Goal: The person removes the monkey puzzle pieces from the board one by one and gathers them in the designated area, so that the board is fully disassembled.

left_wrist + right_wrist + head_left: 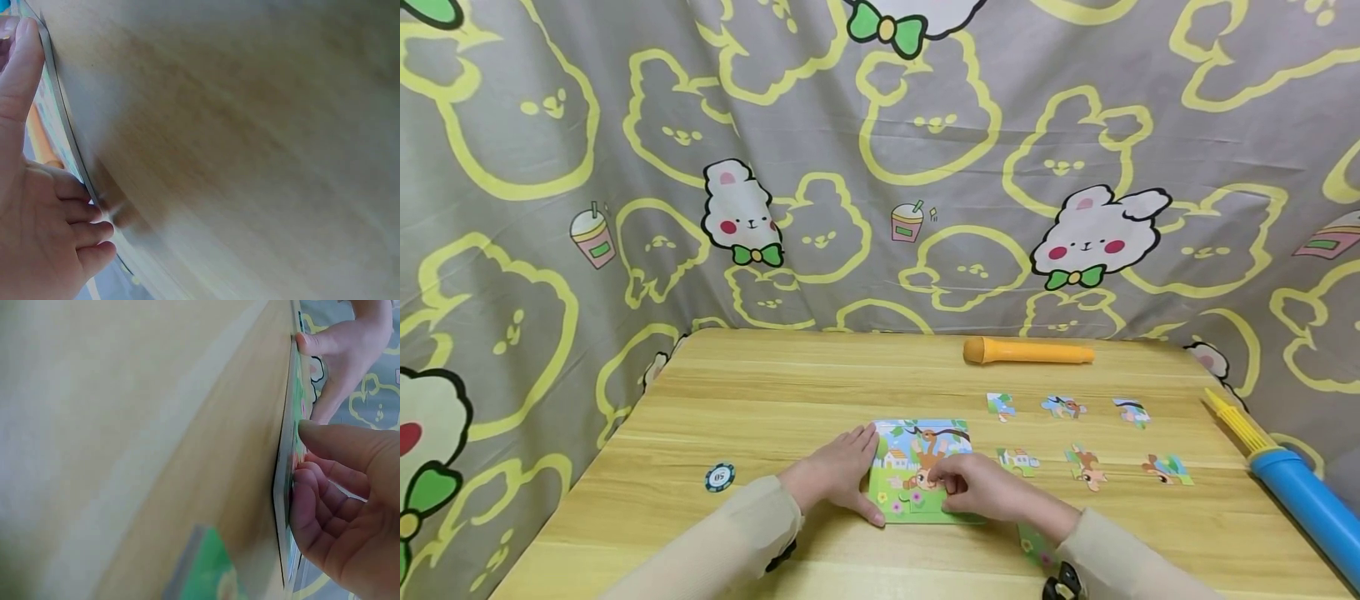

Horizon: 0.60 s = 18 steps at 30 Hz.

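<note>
A square jigsaw puzzle board (pixel 891 487) with a cartoon animal scene lies on the table before me. My left hand (pixel 842 471) rests along its left edge, fingers toward the far corner and thumb at the near corner. In the left wrist view the left hand (pixel 44 231) lies against the board's rim. Over the board's near right part, my right hand (pixel 988 487) has curled fingers and pinches a green flowered puzzle piece (pixel 927 500) low against the board. The right wrist view shows the right hand's thumb (pixel 337 440) at the board's surface; its fingers partly hide the piece.
Several loose puzzle pieces (pixel 1086 467) lie in rows to the right; a green one (pixel 1036 546) is beside my right forearm. An orange microphone-shaped toy (pixel 1030 351) lies at the back. A blue and yellow tube toy (pixel 1300 492) is far right, a round chip (pixel 720 477) left.
</note>
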{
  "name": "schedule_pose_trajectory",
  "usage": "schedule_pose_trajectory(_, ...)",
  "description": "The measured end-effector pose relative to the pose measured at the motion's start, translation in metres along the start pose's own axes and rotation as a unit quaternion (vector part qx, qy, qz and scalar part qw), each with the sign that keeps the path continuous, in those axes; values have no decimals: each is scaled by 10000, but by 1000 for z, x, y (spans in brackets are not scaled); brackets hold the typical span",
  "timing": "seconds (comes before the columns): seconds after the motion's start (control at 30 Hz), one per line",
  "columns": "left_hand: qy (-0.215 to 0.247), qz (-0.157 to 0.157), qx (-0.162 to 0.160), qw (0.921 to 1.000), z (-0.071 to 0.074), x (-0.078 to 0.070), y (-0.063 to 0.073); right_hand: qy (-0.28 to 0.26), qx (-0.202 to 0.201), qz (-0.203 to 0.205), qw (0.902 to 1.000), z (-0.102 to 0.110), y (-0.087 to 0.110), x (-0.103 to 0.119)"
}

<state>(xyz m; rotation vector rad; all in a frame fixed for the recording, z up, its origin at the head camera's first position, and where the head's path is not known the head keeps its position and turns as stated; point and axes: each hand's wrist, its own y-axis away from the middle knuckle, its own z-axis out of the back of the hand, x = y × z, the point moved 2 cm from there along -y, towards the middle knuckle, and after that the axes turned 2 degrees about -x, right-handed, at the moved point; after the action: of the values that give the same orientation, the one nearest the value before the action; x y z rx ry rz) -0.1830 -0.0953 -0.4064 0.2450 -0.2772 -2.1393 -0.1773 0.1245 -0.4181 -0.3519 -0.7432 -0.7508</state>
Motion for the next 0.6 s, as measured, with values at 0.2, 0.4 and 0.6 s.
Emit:
schedule_pose_trajectory(0.2,-16,-4,20,10000,0,0,0,-847,-68,-102,9963,3,0,-7)
schedule_pose_trajectory(0.4,-18,-34,14,10000,0,0,0,-1412,-181,-409,9890,4,1,-8)
schedule_pose_trajectory(0.6,-56,-34,14,10000,0,0,0,-1515,-191,-450,9872,3,2,-5)
